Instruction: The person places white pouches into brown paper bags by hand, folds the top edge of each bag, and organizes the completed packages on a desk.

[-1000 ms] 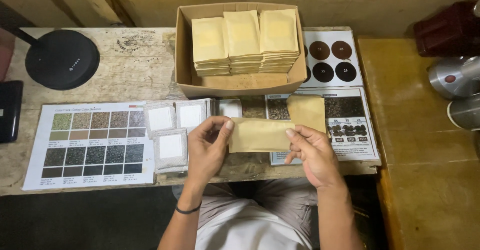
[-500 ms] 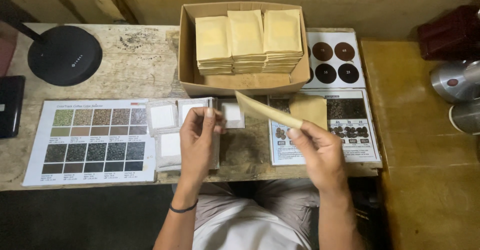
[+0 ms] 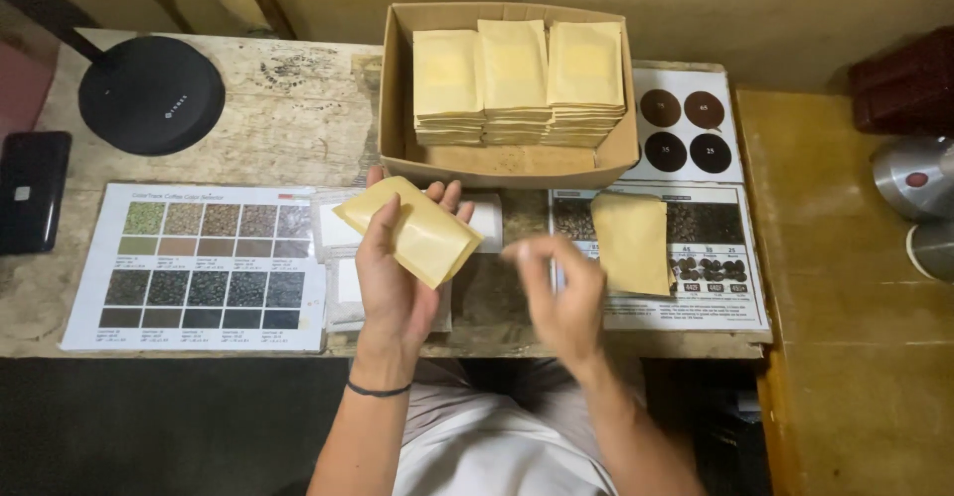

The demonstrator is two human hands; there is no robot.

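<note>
My left hand (image 3: 390, 279) holds a flat tan paper pouch (image 3: 412, 230) tilted above the table's front edge, fingers curled behind it. To the right, my right hand (image 3: 558, 295) is blurred and holds nothing, fingers loosely apart. Under and beside my left hand lie small white sachets (image 3: 338, 226). Another tan pouch (image 3: 633, 242) lies flat on a printed sheet to the right. Behind, a cardboard box (image 3: 397, 108) holds three stacks of tan pouches (image 3: 514, 77).
A laminated colour chart (image 3: 199, 262) lies at the left, a black round lamp base (image 3: 151, 94) behind it, and a black phone (image 3: 32, 190) at the far left. A sheet with brown circles (image 3: 688, 126) lies right of the box. Metal containers (image 3: 914, 178) stand far right.
The pouch has passed from my right hand into my left hand, which lifted off the white sachets. My right hand has let go and is moving, blurred, near the table's front edge.
</note>
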